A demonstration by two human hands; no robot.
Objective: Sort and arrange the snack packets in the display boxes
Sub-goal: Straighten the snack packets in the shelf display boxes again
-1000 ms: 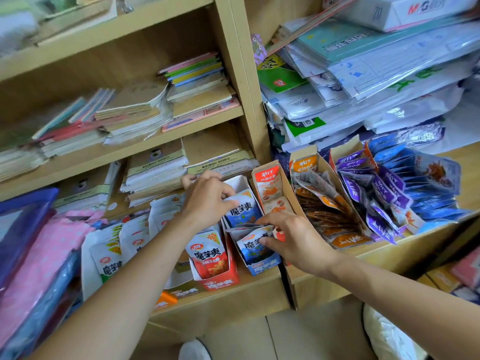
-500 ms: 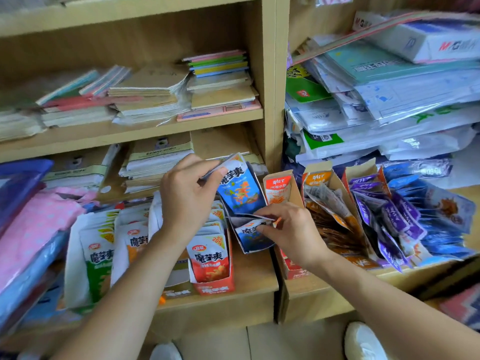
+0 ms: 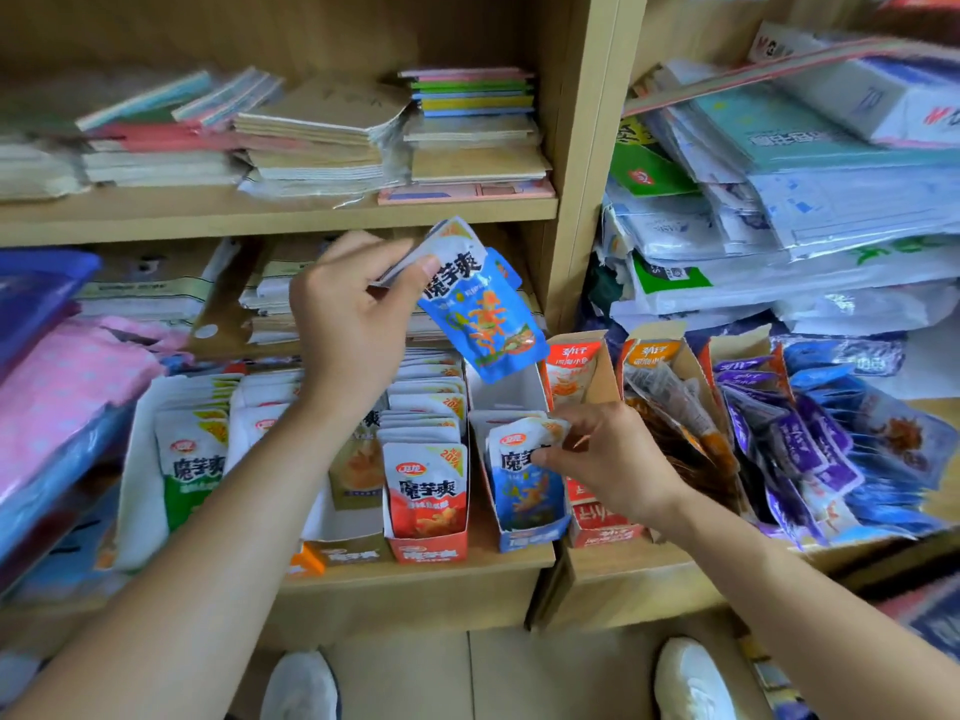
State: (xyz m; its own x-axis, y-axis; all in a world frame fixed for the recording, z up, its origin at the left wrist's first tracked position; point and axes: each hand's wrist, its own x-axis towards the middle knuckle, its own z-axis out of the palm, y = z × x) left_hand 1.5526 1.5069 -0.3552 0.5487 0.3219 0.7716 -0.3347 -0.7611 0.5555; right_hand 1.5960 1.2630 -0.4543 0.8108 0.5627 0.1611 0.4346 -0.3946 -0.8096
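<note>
My left hand [image 3: 349,324] holds a small stack of blue snack packets [image 3: 478,309] by their top edges, lifted above the shelf. Below them stands a blue display box [image 3: 530,537] on the shelf, its rear part bare and white. My right hand [image 3: 602,454] pinches the front blue packet [image 3: 522,475] standing in that box. To its left is a red display box [image 3: 428,550] full of red packets [image 3: 426,485], then a yellow box [image 3: 353,553] and green packets [image 3: 189,470].
Right of the divider stand a red box [image 3: 597,522], an orange-topped box of brown packets [image 3: 670,407] and purple and blue packets [image 3: 810,439]. Notebooks [image 3: 322,137] fill the upper shelf; plastic-wrapped paper [image 3: 810,200] is piled at right. My shoes [image 3: 691,678] are on the floor below.
My left hand has raised the blue packets higher above the box. My right hand has stood the front blue packet upright in the blue box and holds it there.
</note>
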